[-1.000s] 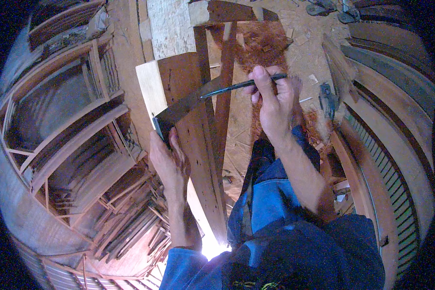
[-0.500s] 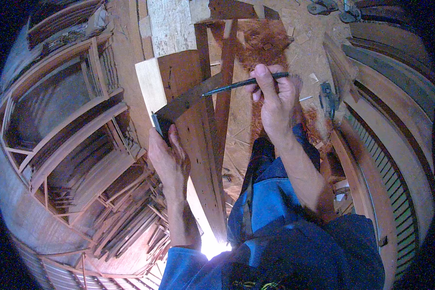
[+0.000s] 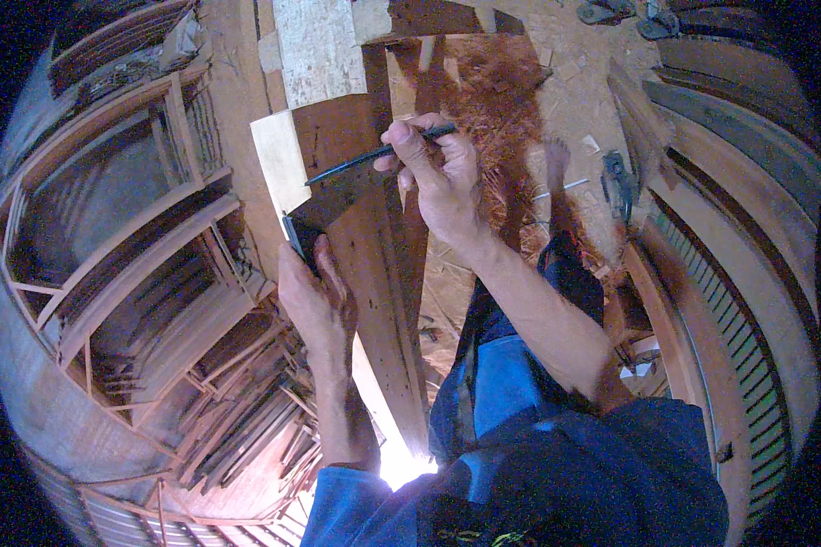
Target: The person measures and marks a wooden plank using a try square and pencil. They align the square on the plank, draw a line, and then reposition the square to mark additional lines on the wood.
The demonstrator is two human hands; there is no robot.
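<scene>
A brown wooden beam (image 3: 379, 283) runs lengthwise in front of me, with a pale, brightly lit wood face (image 3: 281, 159) along its left side. My left hand (image 3: 317, 296) is closed at that left edge, gripping a dark try square (image 3: 303, 239); a dark band, its blade or a shadow, crosses the beam's top. Over the beam is my right hand (image 3: 440, 178), pinching a thin dark pencil (image 3: 351, 166). The pencil's point is at the border of the pale face, just beyond the square; whether it touches the wood I cannot tell.
A white-flaked board (image 3: 317, 50) lies at the beam's far end. Wooden frames (image 3: 109, 182) and stacked strips (image 3: 246, 428) fill the left side. Right of my legs are a dark hand tool (image 3: 618, 187), shavings on the floor (image 3: 497, 100) and a slatted panel (image 3: 730, 337).
My right hand has moved left with the pencil, bringing its point from above the beam's middle to the pale face's edge. My left hand and the try square have stayed nearly still.
</scene>
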